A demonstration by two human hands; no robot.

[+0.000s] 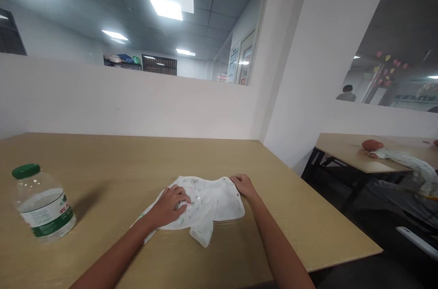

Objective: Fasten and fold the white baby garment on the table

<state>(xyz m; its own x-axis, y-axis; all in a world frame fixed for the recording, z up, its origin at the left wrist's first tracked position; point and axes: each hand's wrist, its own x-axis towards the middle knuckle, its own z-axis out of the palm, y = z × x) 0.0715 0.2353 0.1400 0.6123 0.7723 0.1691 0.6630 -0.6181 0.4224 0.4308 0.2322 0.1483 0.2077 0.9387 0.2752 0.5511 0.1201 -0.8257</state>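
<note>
A small white baby shirt (227, 200) with faint printed figures and small dark snaps along its right edge lies spread on the table. One sleeve sticks out toward me. My left hand (169, 206) rests on its left half, fingers curled and thumb drawn in, with a fold of cloth showing between them. At the shirt's upper right corner, my right hand (243, 184) has its fingers closed on the edge; the fingertips are partly hidden.
On the wooden table (294, 216), a plastic bottle (46, 207) with a green cap stands at left. A white wall (137, 102) borders the far edge. At right is another table (345, 150) bearing a reddish round object (372, 144) and whitish cloth (407, 160). A person (347, 94) shows behind glass.
</note>
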